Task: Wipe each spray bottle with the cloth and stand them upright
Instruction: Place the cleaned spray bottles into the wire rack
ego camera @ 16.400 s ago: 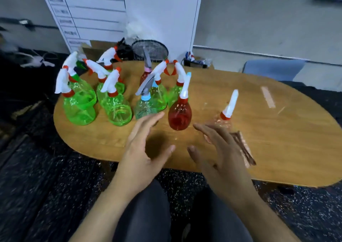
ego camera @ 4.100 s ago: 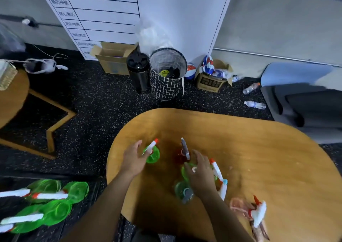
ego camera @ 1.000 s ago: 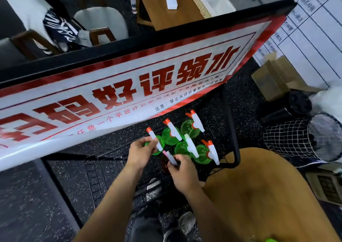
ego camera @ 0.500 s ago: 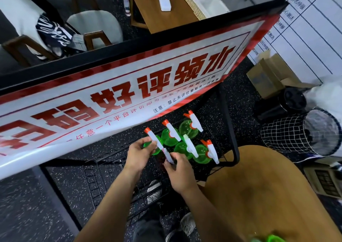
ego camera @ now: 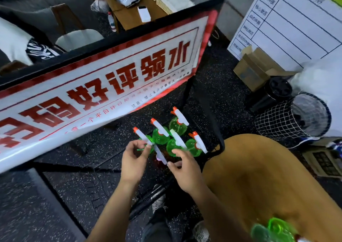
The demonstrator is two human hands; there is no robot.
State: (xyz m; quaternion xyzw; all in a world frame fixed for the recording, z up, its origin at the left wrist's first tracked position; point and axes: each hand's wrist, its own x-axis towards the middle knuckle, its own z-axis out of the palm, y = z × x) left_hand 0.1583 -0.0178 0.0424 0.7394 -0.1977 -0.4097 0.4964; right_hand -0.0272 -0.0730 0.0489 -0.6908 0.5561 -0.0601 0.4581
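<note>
Several green spray bottles [ego camera: 160, 135] with white heads and orange nozzles stand upright in a cluster on a low black rack beside the table. My left hand [ego camera: 133, 161] pinches the neck of the leftmost green bottle [ego camera: 148, 143]. A red bottle [ego camera: 160, 157] with a pale head stands between my hands. My right hand [ego camera: 186, 170] hovers just right of it, thumb and fingers spread and holding nothing. More green bottles [ego camera: 273, 229] show blurred on the table at the bottom right. No cloth is in view.
The wooden table [ego camera: 259, 177] fills the right. A long red-and-white banner [ego camera: 92, 93] on a black frame runs behind the rack. A checkered basket [ego camera: 292, 120], a black bin [ego camera: 275, 91] and a cardboard box [ego camera: 255, 69] stand on the floor at the right.
Both hands carried bottles from the table down to the rack. In the last half second my right hand has opened and drawn back from the red bottle; my left hand stays at the green one.
</note>
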